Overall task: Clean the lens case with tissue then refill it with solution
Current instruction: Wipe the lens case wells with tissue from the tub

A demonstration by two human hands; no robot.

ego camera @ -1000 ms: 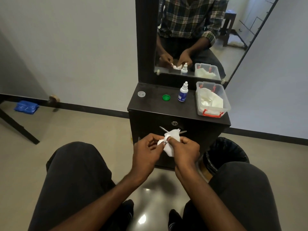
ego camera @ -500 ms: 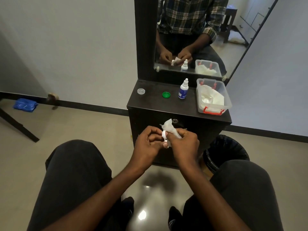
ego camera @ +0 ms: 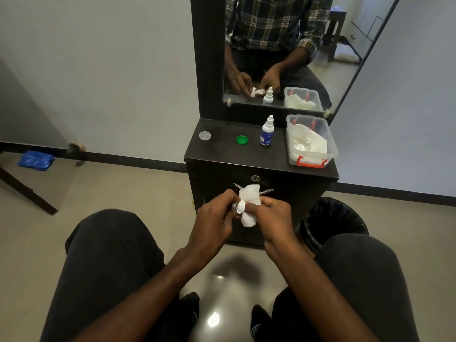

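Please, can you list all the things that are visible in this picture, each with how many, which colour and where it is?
tissue: 1, white, between both hands
lens case: 1, white, mostly hidden, at the fingertips, against the tissue
solution bottle: 1, white with blue label, upright on the cabinet top
green cap: 1, green, cabinet top, left of the bottle
clear cap: 1, transparent, back left corner of the cabinet top
box: 1, clear with red clasps, right side of the cabinet top, white tissues inside
cabinet: 1, black, under the mirror
mirror: 1, dark frame, above the cabinet
bin: 1, black, floor, right of the cabinet
blue cloth: 1, floor, far left
left hand: holds the lens case
right hand: grips the tissue
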